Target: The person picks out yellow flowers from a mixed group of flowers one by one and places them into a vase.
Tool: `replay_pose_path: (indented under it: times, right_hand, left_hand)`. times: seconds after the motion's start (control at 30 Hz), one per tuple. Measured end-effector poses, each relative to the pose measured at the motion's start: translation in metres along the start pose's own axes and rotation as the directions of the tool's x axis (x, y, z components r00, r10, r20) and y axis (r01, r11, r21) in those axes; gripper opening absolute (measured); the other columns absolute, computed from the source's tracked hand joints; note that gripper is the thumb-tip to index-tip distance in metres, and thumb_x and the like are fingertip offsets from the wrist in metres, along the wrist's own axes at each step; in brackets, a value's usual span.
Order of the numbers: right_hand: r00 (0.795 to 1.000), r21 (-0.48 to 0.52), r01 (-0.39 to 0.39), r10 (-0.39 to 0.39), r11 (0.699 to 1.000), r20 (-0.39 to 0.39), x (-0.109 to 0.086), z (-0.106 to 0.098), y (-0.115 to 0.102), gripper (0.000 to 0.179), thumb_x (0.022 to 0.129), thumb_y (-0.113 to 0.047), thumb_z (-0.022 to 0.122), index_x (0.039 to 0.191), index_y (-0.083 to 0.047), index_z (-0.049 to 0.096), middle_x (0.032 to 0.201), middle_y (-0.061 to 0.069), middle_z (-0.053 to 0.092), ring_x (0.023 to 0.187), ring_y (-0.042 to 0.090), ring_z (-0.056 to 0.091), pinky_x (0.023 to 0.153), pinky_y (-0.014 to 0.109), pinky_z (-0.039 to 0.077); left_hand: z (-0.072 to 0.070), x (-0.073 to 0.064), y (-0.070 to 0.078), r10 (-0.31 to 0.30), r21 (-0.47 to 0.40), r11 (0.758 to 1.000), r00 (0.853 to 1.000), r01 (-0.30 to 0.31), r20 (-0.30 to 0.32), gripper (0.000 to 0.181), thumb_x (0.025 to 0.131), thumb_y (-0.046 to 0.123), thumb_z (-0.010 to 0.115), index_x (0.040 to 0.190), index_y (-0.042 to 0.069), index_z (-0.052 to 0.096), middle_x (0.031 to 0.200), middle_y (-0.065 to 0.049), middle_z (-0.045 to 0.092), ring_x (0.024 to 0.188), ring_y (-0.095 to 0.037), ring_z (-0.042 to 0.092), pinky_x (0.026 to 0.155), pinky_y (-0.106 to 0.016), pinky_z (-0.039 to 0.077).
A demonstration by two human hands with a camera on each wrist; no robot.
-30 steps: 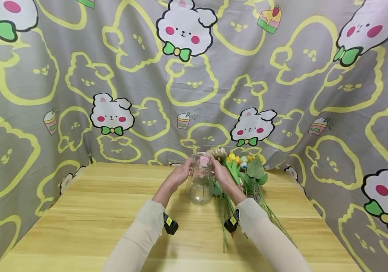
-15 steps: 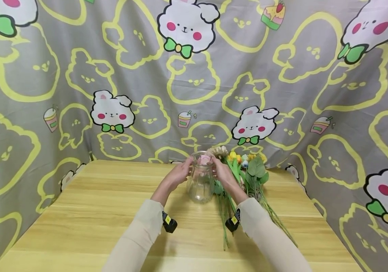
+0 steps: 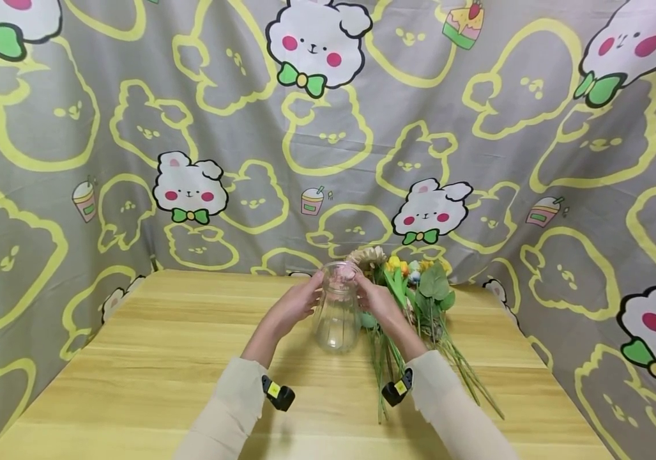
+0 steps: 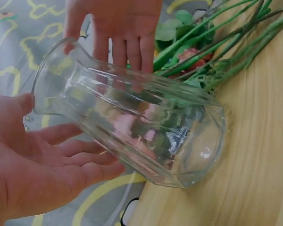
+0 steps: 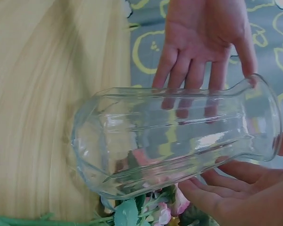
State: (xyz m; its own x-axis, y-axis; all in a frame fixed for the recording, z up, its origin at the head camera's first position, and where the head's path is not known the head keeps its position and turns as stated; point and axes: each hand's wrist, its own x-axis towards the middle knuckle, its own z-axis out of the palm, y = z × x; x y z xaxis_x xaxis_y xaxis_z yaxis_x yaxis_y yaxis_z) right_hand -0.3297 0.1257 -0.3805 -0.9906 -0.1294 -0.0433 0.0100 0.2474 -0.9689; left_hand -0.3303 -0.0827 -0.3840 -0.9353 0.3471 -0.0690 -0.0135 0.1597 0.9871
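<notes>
A clear ribbed glass vase with a flared rim is between my two hands near the back of the wooden table. My left hand holds its left side, thumb at the rim and long fingers against the glass. On the opposite side my right hand holds it the same way. Both wrist views show the vase with nothing inside; flowers show through its wall. Its base looks to be at the tabletop, though I cannot tell for sure whether it touches.
Several flowers with long green stems lie right of the vase, including yellow tulips, a pale bloom and broad leaves. A patterned grey cloth hangs behind the wooden table and along its sides.
The vase has come slightly toward me, with both hands still on it. My wrists have dropped a little and spread outward. The flowers have stayed put.
</notes>
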Motion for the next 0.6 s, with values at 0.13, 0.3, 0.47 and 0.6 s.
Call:
replay_pose_path:
  times: [0.13, 0.3, 0.47, 0.6]
  right_hand:
    - [0.998, 0.038, 0.004, -0.006, 0.999, 0.057, -0.006, 0.000, 0.002, 0.069, 0.108, -0.052, 0.038, 0.151, 0.002, 0.043, 0.153, 0.029, 0.043, 0.142, 0.043, 0.044, 0.120, 0.054, 0.039]
    - [0.997, 0.050, 0.020, -0.023, 0.999, 0.072, -0.014, 0.000, 0.003, 0.073, 0.105, -0.057, 0.040, 0.152, -0.001, 0.044, 0.156, 0.028, 0.040, 0.144, 0.042, 0.041, 0.121, 0.054, 0.037]
    - [0.997, 0.020, 0.048, -0.049, 0.999, 0.064, -0.022, 0.003, 0.004, 0.078, 0.102, -0.063, 0.043, 0.149, -0.002, 0.048, 0.152, 0.027, 0.046, 0.139, 0.041, 0.049, 0.117, 0.053, 0.043]
    - [0.996, 0.013, 0.064, -0.064, 0.998, 0.058, -0.027, 0.005, 0.006, 0.080, 0.101, -0.065, 0.045, 0.148, -0.001, 0.049, 0.150, 0.028, 0.048, 0.136, 0.042, 0.052, 0.115, 0.053, 0.045]
  left_hand:
    - [0.001, -0.009, -0.002, 0.015, -0.012, 1.000, 1.000, -0.015, -0.020, 0.078, 0.107, 0.059, 0.032, 0.156, -0.002, 0.034, 0.158, -0.031, 0.034, 0.147, -0.048, 0.032, 0.123, -0.059, 0.030]
    - [0.005, -0.018, -0.006, 0.048, -0.023, 0.999, 0.996, -0.049, -0.069, 0.077, 0.106, 0.061, 0.034, 0.152, 0.000, 0.043, 0.156, -0.029, 0.039, 0.146, -0.046, 0.035, 0.122, -0.062, 0.030]
    - [0.009, -0.025, -0.011, 0.072, -0.052, 0.996, 0.991, -0.078, -0.110, 0.081, 0.104, 0.065, 0.036, 0.150, -0.002, 0.044, 0.155, -0.025, 0.042, 0.147, -0.043, 0.037, 0.122, -0.061, 0.029]
    - [0.010, -0.031, -0.014, 0.081, -0.071, 0.993, 0.989, -0.090, -0.128, 0.084, 0.103, 0.065, 0.038, 0.150, -0.004, 0.044, 0.153, -0.027, 0.043, 0.145, -0.043, 0.039, 0.120, -0.062, 0.032]
